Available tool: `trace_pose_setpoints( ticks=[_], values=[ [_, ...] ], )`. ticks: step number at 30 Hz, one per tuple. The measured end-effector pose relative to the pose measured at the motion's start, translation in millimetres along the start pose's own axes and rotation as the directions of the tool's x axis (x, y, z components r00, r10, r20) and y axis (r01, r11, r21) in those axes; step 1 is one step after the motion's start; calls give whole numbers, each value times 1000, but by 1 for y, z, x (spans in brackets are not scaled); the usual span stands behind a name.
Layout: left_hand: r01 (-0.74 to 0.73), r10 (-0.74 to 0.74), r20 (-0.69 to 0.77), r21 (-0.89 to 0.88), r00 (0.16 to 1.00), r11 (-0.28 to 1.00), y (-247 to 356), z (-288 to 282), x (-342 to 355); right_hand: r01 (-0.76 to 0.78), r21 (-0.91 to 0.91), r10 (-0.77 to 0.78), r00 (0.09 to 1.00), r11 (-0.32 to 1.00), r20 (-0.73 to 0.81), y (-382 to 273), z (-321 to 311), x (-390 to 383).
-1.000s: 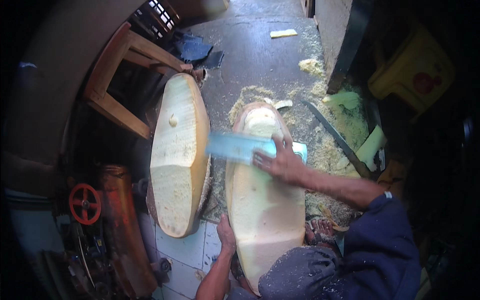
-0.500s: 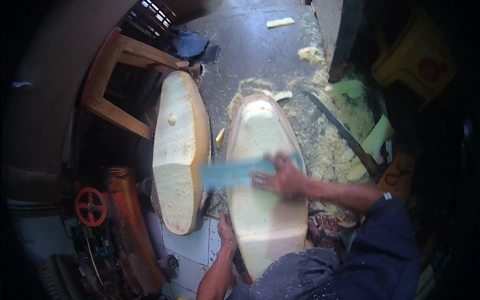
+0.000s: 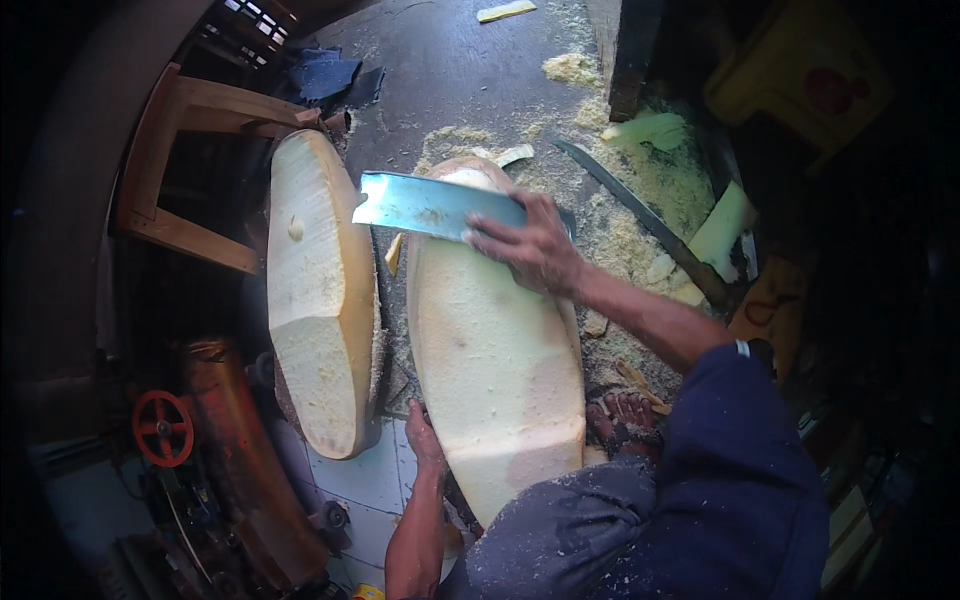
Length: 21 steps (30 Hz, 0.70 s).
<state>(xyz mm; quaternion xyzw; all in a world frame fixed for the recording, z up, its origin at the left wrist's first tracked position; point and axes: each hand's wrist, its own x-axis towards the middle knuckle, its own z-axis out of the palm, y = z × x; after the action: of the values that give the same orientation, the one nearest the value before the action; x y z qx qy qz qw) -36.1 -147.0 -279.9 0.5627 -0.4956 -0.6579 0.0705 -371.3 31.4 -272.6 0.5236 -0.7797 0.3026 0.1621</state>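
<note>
The right hand (image 3: 530,245) is curled over the right part of a metal plate (image 3: 415,205), fingers pressed to its face and closed on it; the thumb is out of my sight. The plate lies crosswise over the far part of a cream foam pad (image 3: 490,340), its long axis roughly square to the pad's, its left end jutting past the pad's left edge. Most of the pad lies between the right hand and the person's lap. The left hand (image 3: 424,440) is well apart from the plate, at the pad's lower left edge; I cannot tell how far its fingers open or whether they grip. A second foam pad (image 3: 315,300) lies left, a long knife (image 3: 650,222) right, among shavings (image 3: 630,250)
</note>
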Motion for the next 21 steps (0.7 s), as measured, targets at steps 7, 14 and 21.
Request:
trace_pose_setpoints(
  ticks=[7, 14, 21],
  values=[
    [-108, 107, 36, 42, 994, 993, -2, 1, 4, -101, 257, 49, 978, 961, 201, -88, -61, -122],
    [-137, 136, 28, 68, 990, 988, 0, -5, 3, -128, 77, 137, 983, 989, -120, -6, 8, 2],
    [-62, 59, 97, 29, 994, 998, 5, -7, 10, -255, 306, 204, 960, 917, 191, -101, -58, -108]
  ],
)
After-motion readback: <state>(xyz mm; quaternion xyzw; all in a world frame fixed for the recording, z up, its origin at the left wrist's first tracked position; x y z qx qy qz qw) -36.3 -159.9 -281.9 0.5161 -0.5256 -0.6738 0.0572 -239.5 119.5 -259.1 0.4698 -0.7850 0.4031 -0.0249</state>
